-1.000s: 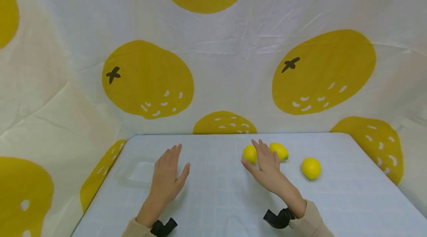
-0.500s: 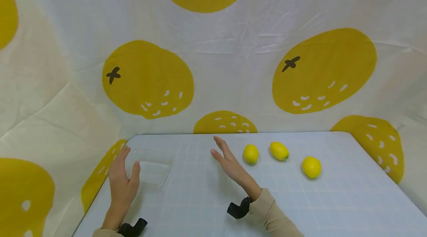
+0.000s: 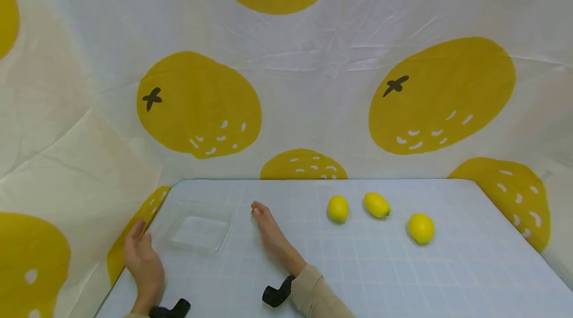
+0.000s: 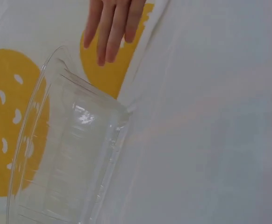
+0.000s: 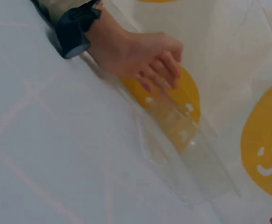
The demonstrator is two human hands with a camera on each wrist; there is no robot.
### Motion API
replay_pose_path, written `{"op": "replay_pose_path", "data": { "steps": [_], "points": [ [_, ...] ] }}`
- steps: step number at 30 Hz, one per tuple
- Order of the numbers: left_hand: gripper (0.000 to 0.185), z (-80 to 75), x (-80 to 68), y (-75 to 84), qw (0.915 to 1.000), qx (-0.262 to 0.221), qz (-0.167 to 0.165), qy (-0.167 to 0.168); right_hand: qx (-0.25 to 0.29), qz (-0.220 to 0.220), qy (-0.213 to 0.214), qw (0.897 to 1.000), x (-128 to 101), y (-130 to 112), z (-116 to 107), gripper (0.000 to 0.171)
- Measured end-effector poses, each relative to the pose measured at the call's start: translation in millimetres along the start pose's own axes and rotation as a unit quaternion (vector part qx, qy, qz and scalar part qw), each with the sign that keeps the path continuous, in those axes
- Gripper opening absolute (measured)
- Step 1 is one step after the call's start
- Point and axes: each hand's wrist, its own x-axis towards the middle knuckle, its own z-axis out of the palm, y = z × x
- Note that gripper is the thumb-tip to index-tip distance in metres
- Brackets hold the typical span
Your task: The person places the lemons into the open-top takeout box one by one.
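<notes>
A clear plastic container [image 3: 200,228] lies on the table at the left in the head view. My left hand [image 3: 145,263] is just left of it, palm toward it, fingers loosely bent and holding nothing. My right hand [image 3: 274,238] hovers to the container's right, apart from it, fingers extended forward and left. Across the transparent container [image 4: 70,149] in the left wrist view, the fingers of my right hand [image 4: 112,30] point toward it. The right wrist view has my left hand [image 5: 140,58] beyond the container [image 5: 187,158], its fingers near the far end.
Three lemons stand right of centre: one lemon [image 3: 337,209], another lemon [image 3: 377,205] farther back, and a third lemon [image 3: 421,228] nearer. The pale checked table [image 3: 403,283] meets a cream backdrop [image 3: 313,104] with yellow fruit prints at its back and left edges.
Both hands have moved left, from the table's middle to either side of the container. The right hand has left the lemons' front. Lemons and container stay put.
</notes>
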Motion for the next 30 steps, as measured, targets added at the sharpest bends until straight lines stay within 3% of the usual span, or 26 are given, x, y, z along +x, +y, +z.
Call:
{"op": "replay_pose_path", "data": {
  "steps": [3, 6, 8, 10, 14, 19, 30],
  "points": [
    [0.038, 0.4, 1.1, -4.9, 0.9933, -0.096, -0.063, -0.011, 0.031, 0.019, -0.029, 0.999, -1, 10, 10, 0.063],
    [0.032, -0.1, 1.4, -8.3, 0.9617, -0.221, -0.157, -0.042, 0.053, 0.027, -0.052, 0.997, -4, 18, 17, 0.064],
    [0.029, -1.3, 1.8, -9.0, 0.9449, -0.243, -0.204, -0.08, 0.058, 0.028, -0.065, 0.996, -5, 20, 19, 0.064],
    [0.029, -2.4, 2.5, -9.0, 0.936, -0.24, -0.232, -0.113, 0.061, 0.022, -0.078, 0.995, -6, 21, 21, 0.065],
    [0.034, -2.8, 3.6, -7.6, 0.9427, -0.174, -0.234, -0.162, 0.052, 0.013, -0.107, 0.993, -9, 19, 22, 0.065],
    [0.055, 0.3, 3.0, -4.9, 0.9435, -0.139, -0.229, -0.195, 0.044, 0.013, -0.117, 0.992, -11, 19, 22, 0.063],
    [0.062, 3.7, 1.6, -6.2, 0.9434, -0.142, -0.219, -0.205, -0.025, 0.011, -0.117, 0.993, -15, 19, 22, 0.064]
  ]
}}
